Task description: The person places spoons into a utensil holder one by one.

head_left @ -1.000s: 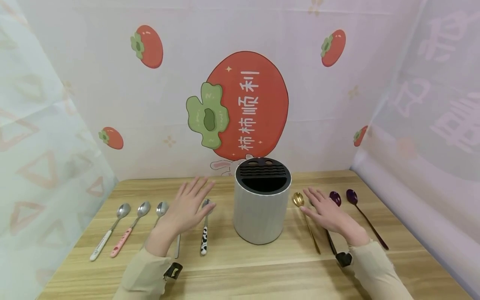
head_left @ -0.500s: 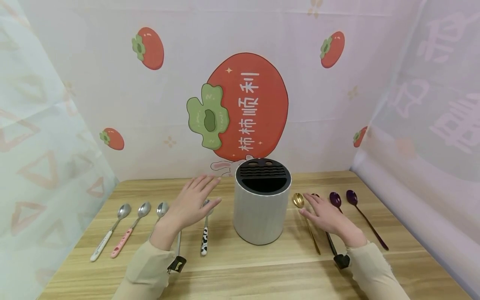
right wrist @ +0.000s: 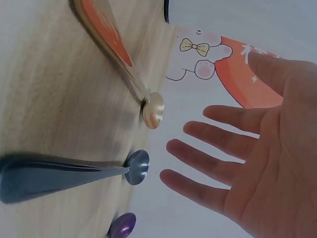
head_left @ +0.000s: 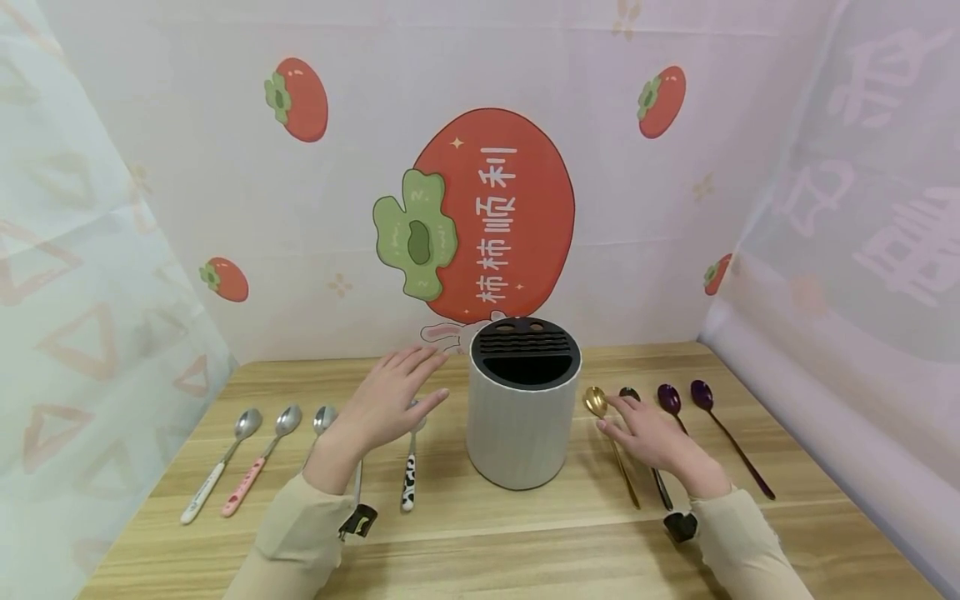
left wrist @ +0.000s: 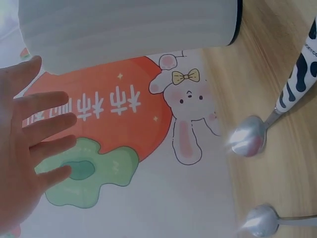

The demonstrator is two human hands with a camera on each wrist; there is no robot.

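Observation:
My left hand (head_left: 386, 404) hovers above the table with fingers straight and holds nothing. Below it lie a spoon with a cow-print handle (head_left: 409, 482) and another silver spoon (left wrist: 262, 220), both partly covered by the hand in the head view. My right hand (head_left: 656, 433) is also extended, palm down and holding nothing, over a black spoon (right wrist: 64, 176). Just left of its fingers is a gold spoon (head_left: 596, 402). Two purple spoons (head_left: 669, 399) lie to its right. Between the hands stands a white ribbed cutlery holder (head_left: 517, 442) with a black slotted top.
Farther left on the wooden table (head_left: 480, 554) are a white-handled spoon (head_left: 202, 493), a pink-handled spoon (head_left: 243, 486) and a silver spoon (head_left: 324, 419). A printed cloth backdrop (head_left: 622, 217) rises behind the table's far edge, with cloth on both sides too.
My left hand has shifted slightly right and tilted, its fingers now pointing more to the right. The right hand has lowered slightly, uncovering the black spoon's bowl. The spoons and holder stay put.

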